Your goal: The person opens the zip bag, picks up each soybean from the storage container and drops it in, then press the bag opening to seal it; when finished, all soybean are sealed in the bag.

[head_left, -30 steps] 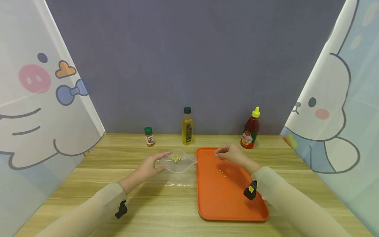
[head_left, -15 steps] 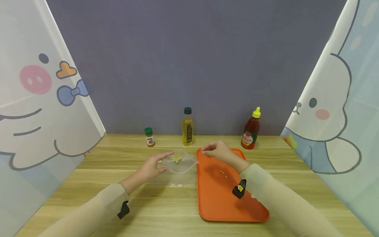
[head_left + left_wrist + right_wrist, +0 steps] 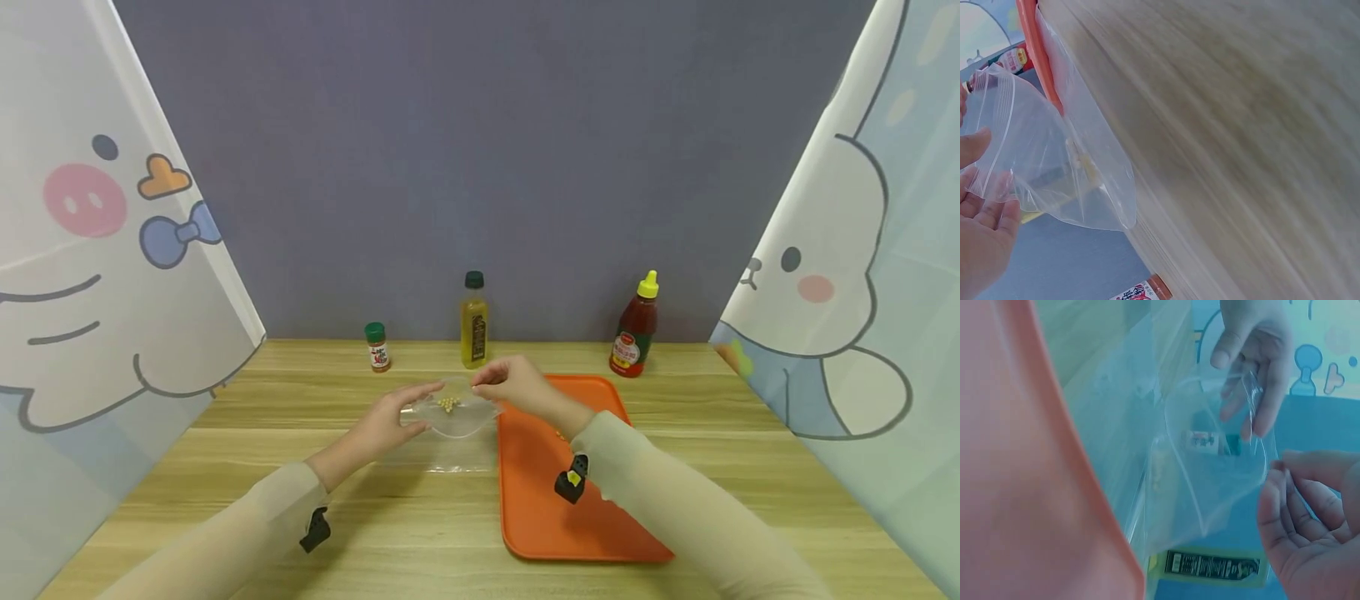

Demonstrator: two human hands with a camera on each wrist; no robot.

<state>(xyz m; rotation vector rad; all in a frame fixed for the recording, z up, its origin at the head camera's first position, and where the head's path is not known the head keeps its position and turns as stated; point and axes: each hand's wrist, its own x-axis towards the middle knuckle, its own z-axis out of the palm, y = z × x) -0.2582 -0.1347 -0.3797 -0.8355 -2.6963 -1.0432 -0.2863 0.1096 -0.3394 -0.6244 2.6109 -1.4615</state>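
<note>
My left hand (image 3: 386, 421) holds the left side of a clear zip bag (image 3: 467, 423), thumb and fingers spread across its gaping mouth. Several small yellow soybeans (image 3: 448, 404) lie inside the bag. At the far right of that mouth is my right hand (image 3: 516, 385), thumb and forefinger pinched together on a soybean mostly hidden by the fingertips. In the right wrist view those fingertips (image 3: 1275, 472) are right at the bag's rim. The orange tray (image 3: 540, 508) lies under the right forearm, which partly covers the loose soybeans (image 3: 560, 435) on it.
Along the back of the wooden table (image 3: 420, 533) stand a green-capped spice jar (image 3: 378, 350), an oil bottle (image 3: 474, 329) and a red sauce bottle (image 3: 633, 337) with a yellow cap. A grey panel (image 3: 480, 167) rises behind them, with cartoon-printed cloths on both sides.
My right hand has moved left from over the tray to the bag's mouth, fingertips staying pinched. The left hand and the bag have hardly moved.
</note>
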